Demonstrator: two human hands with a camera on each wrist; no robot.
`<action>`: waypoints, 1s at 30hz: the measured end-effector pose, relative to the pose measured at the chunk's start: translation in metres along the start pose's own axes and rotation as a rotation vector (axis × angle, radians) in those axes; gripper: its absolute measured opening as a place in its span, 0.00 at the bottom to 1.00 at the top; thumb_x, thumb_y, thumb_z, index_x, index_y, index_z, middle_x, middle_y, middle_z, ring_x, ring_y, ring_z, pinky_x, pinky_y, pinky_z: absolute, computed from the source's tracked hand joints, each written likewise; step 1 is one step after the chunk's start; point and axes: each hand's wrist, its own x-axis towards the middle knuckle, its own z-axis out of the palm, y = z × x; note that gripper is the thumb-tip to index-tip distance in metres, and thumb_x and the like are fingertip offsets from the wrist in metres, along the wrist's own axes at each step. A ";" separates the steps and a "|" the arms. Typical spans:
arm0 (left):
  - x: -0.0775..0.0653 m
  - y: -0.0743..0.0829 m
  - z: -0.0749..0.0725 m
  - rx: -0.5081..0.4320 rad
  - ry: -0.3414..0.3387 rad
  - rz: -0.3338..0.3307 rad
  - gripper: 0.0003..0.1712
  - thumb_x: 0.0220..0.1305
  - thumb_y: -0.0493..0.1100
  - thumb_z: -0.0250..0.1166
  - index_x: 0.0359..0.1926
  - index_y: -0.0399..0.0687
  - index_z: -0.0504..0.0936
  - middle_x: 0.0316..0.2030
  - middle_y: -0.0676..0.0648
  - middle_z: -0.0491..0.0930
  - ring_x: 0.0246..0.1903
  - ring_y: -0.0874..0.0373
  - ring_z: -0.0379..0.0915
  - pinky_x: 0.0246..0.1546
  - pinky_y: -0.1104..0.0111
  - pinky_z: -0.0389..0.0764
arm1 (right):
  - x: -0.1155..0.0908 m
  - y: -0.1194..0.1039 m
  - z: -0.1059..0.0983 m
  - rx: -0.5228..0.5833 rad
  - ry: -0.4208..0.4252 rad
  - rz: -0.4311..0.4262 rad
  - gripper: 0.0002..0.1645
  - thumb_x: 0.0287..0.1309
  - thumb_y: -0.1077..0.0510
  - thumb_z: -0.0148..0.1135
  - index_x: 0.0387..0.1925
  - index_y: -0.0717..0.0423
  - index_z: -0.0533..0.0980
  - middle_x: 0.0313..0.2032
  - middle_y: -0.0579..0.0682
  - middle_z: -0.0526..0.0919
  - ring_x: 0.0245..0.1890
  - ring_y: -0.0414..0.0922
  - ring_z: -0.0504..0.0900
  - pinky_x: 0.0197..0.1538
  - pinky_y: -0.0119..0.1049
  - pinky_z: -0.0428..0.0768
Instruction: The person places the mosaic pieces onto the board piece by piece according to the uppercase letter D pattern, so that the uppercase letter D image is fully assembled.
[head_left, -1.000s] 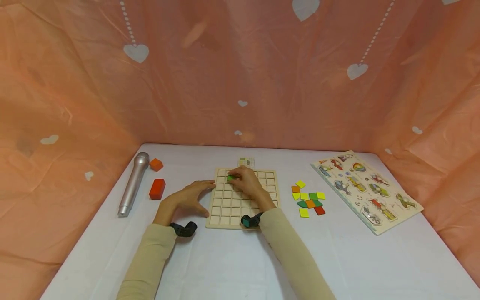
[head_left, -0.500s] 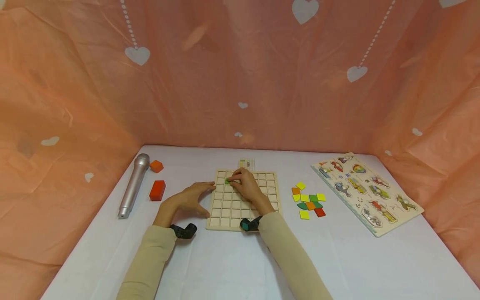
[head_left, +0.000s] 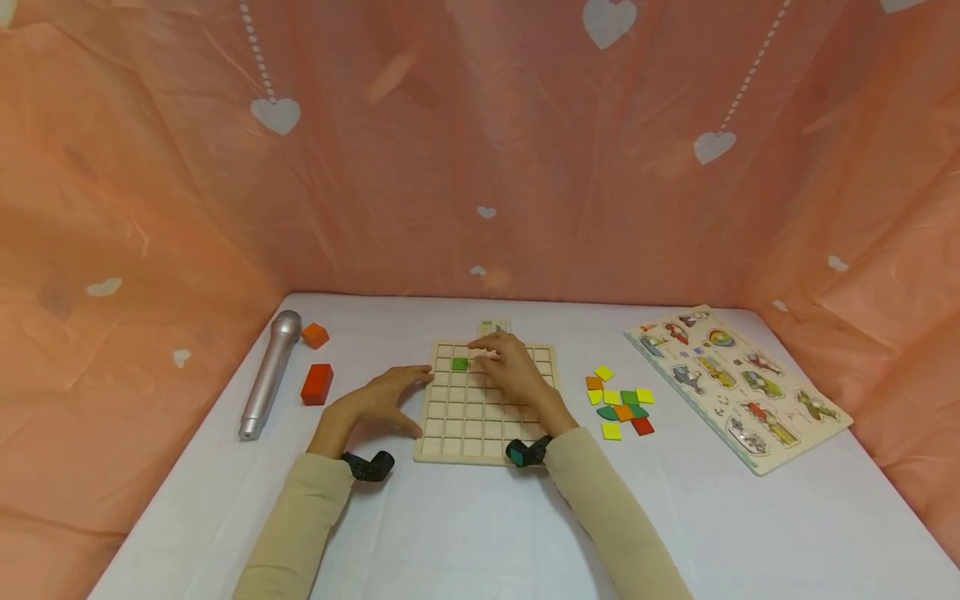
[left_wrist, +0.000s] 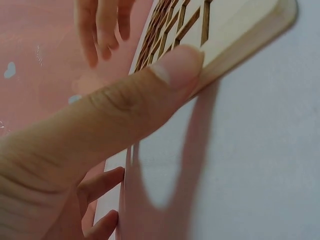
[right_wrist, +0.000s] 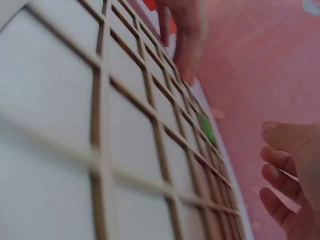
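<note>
Head: left fingers (head_left: 408, 373), spread, touch grid board (head_left: 474, 410); right fingers (head_left: 495, 342), loose, near green tile (head_left: 460, 364).

We hold our right hand (right_wrist: 306, 167) apart from the gridded wooden board (right_wrist: 55, 75), where a green tile (right_wrist: 206, 129) sits. Our left hand (right_wrist: 187, 30) touches the board's edge.

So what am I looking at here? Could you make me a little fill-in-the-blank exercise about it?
1. The tile showing in the wooden board is coloured ____.
2. The person's ____ hand touches the wooden board's edge.
3. The silver ____ lies beside two blocks.
4. The loose tiles lie ____ the wooden board and the picture puzzle.

Missing words: green; left; microphone; between.
</note>
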 end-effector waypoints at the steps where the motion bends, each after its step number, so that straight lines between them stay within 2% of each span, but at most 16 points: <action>1: 0.000 0.000 0.000 -0.004 -0.001 -0.004 0.53 0.40 0.50 0.77 0.65 0.36 0.63 0.68 0.39 0.57 0.66 0.40 0.51 0.65 0.47 0.55 | -0.003 0.000 -0.006 0.000 0.004 -0.004 0.16 0.60 0.63 0.59 0.50 0.60 0.78 0.48 0.54 0.78 0.49 0.50 0.75 0.49 0.44 0.79; 10: -0.001 0.000 0.001 -0.001 0.014 0.006 0.53 0.40 0.50 0.77 0.66 0.37 0.63 0.68 0.40 0.57 0.66 0.41 0.51 0.65 0.47 0.55 | -0.036 0.009 -0.068 -0.082 0.086 -0.027 0.14 0.58 0.63 0.61 0.47 0.59 0.79 0.44 0.55 0.78 0.44 0.51 0.77 0.46 0.49 0.77; 18: -0.003 0.002 0.001 0.009 0.014 0.006 0.52 0.40 0.50 0.77 0.65 0.38 0.64 0.68 0.41 0.57 0.66 0.42 0.51 0.65 0.48 0.55 | -0.081 0.026 -0.126 -0.190 0.149 0.031 0.13 0.55 0.64 0.64 0.44 0.61 0.80 0.42 0.56 0.80 0.43 0.54 0.77 0.45 0.52 0.77; 24: -0.003 0.001 0.000 0.028 0.017 0.026 0.52 0.40 0.50 0.77 0.65 0.36 0.64 0.68 0.40 0.58 0.66 0.41 0.52 0.65 0.48 0.55 | -0.114 0.039 -0.145 -0.260 0.104 0.126 0.15 0.53 0.64 0.65 0.44 0.61 0.80 0.43 0.56 0.81 0.42 0.52 0.77 0.44 0.50 0.78; 30: -0.002 0.001 0.000 0.028 0.016 0.016 0.52 0.40 0.51 0.77 0.65 0.37 0.64 0.68 0.40 0.58 0.66 0.41 0.52 0.65 0.48 0.55 | -0.130 0.047 -0.152 -0.264 0.018 0.210 0.13 0.54 0.65 0.64 0.43 0.60 0.81 0.41 0.56 0.82 0.40 0.52 0.77 0.43 0.48 0.78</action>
